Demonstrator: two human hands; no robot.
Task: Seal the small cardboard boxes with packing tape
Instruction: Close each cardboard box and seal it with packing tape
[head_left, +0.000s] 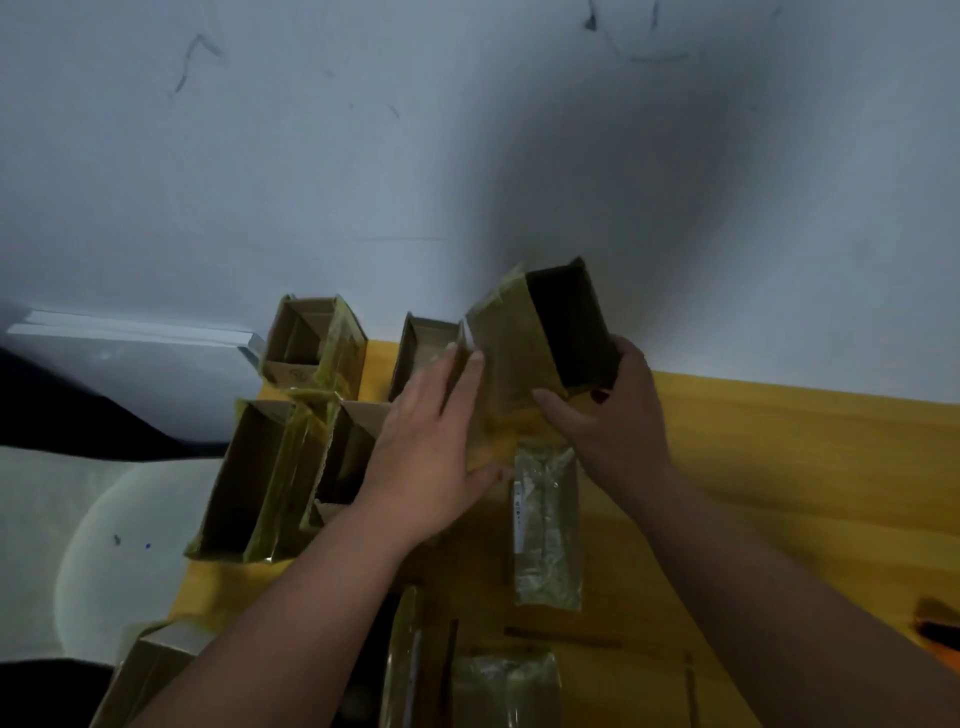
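A small cardboard box (511, 358) wrapped in yellowish tape is held tilted above the yellow table (805, 467), its dark open end facing up and right. My right hand (615, 415) grips its right side, thumb on the near face and fingers round the far edge. My left hand (431, 452) lies flat with straight fingers against the box's left face. No tape roll shows.
Several open, taped boxes (260, 478) stand in a cluster at the table's left, one (311, 338) at the back by the grey wall. Two clear plastic packets (548, 525) lie on the table near me. A white round stool (119, 545) stands at the left.
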